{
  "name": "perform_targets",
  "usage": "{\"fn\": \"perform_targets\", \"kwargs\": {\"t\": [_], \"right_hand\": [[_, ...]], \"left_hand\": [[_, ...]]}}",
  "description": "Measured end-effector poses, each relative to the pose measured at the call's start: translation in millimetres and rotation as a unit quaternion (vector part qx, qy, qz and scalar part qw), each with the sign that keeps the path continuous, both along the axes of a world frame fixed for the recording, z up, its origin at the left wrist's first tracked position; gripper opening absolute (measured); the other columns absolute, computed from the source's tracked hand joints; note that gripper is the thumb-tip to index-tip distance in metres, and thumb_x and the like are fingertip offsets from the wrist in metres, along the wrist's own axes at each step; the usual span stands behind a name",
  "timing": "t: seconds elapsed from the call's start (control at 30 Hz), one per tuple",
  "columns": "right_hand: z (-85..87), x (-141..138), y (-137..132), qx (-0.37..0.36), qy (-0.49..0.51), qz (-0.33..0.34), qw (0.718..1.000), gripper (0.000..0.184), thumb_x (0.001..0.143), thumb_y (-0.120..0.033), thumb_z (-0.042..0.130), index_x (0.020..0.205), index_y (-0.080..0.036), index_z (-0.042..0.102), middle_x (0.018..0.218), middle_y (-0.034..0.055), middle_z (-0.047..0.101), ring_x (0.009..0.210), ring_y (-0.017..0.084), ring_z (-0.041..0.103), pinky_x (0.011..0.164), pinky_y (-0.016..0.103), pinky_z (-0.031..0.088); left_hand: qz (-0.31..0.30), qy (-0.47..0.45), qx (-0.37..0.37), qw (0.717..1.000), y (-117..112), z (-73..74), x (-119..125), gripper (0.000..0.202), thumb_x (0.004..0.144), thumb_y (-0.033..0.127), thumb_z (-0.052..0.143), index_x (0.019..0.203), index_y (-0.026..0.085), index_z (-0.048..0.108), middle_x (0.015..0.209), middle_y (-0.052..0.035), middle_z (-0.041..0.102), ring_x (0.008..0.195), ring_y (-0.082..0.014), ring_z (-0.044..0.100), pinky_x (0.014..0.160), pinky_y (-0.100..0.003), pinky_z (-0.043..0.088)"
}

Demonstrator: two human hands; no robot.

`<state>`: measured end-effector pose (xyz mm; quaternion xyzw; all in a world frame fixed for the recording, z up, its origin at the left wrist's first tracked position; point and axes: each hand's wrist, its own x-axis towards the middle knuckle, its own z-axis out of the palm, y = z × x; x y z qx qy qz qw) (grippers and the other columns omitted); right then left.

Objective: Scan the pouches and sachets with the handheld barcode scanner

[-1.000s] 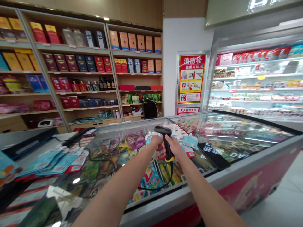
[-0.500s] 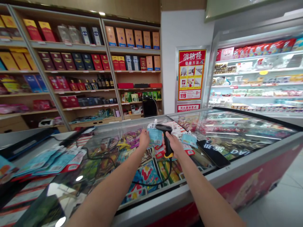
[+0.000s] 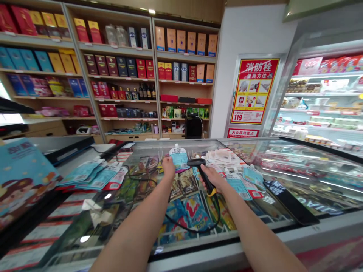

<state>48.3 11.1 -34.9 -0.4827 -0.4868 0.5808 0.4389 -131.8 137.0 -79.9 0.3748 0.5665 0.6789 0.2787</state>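
My left hand (image 3: 168, 166) is closed on the edge of a blue and white spouted pouch (image 3: 179, 158), held upright above the freezer's glass top. In my right hand (image 3: 211, 177) is a black and yellow barcode scanner (image 3: 208, 180), fingers wrapped round its handle. The scanner's head points left, close to the pouch's right edge. From the handle a black cable (image 3: 193, 229) loops down over the glass. Just right of my right hand lie more blue pouches (image 3: 238, 187) and a heap of white pouches (image 3: 224, 158).
A black phone (image 3: 290, 202) lies on the glass at the right. A stack of blue pouches (image 3: 98, 175) rests at the left, beside a blue printed box (image 3: 25, 177). Packaged ice creams (image 3: 195, 211) show through the freezer's glass. Shelves of boxed goods (image 3: 124, 68) stand behind.
My view has turned to the left. The pouch in my left hand and the scanner have moved slightly apart, and the scanner no longer overlaps the pouch's edge.
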Motion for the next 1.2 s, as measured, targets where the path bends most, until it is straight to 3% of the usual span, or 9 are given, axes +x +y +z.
{"fn": "perform_targets", "kwargs": {"t": [0.3,0.73,0.97,1.1,1.2], "right_hand": [[-0.4,0.1,-5.0,0.004,-0.042,0.004,0.999,0.034,0.086,-0.049,0.050,0.072,-0.017,0.047,0.050,-0.0036,0.053,0.034,0.008,0.047,0.031,0.020,0.042],[-2.6,4.5,-3.4,-0.004,-0.017,0.013,1.000,0.032,0.084,-0.050,0.053,0.080,-0.018,0.048,0.050,-0.0036,0.053,0.035,0.009,0.048,0.031,0.020,0.043],[-3.3,3.3,-3.9,-0.007,-0.015,0.009,1.000,0.031,0.086,-0.048,0.050,0.081,-0.018,0.050,0.051,-0.0033,0.053,0.035,0.009,0.047,0.031,0.021,0.043],[-5.3,0.6,-4.7,-0.024,0.016,0.012,1.000,0.034,0.087,-0.050,0.047,0.076,-0.017,0.051,0.049,-0.0030,0.052,0.034,0.009,0.046,0.032,0.021,0.042],[-5.2,-6.4,-4.5,-0.019,0.033,0.004,0.999,0.039,0.087,-0.052,0.045,0.074,-0.016,0.054,0.048,-0.0019,0.052,0.034,0.009,0.046,0.033,0.020,0.042]], "left_hand": [[0.001,-0.003,-0.013,1.000,0.8,-6.4,1.1,0.012,0.080,0.023,0.045,0.070,0.017,0.049,0.063,0.0027,0.050,0.065,-0.0119,0.050,0.066,-0.025,0.042],[-0.004,-0.003,-0.020,1.000,4.3,-11.3,3.0,0.012,0.081,0.025,0.045,0.071,0.018,0.049,0.063,0.0031,0.049,0.062,-0.0115,0.050,0.061,-0.023,0.041],[0.004,0.024,-0.018,1.000,6.1,-14.2,2.7,0.013,0.079,0.022,0.046,0.068,0.017,0.049,0.064,0.0017,0.051,0.068,-0.0124,0.053,0.067,-0.025,0.043],[-0.008,0.008,-0.036,0.999,3.5,-11.0,-0.8,0.013,0.077,0.024,0.048,0.067,0.017,0.050,0.061,0.0017,0.051,0.066,-0.0129,0.053,0.063,-0.025,0.043],[-0.019,-0.015,-0.026,0.999,-4.2,-1.5,-17.9,0.014,0.075,0.025,0.051,0.064,0.016,0.051,0.058,0.0022,0.050,0.060,-0.0118,0.051,0.058,-0.024,0.042]]}}
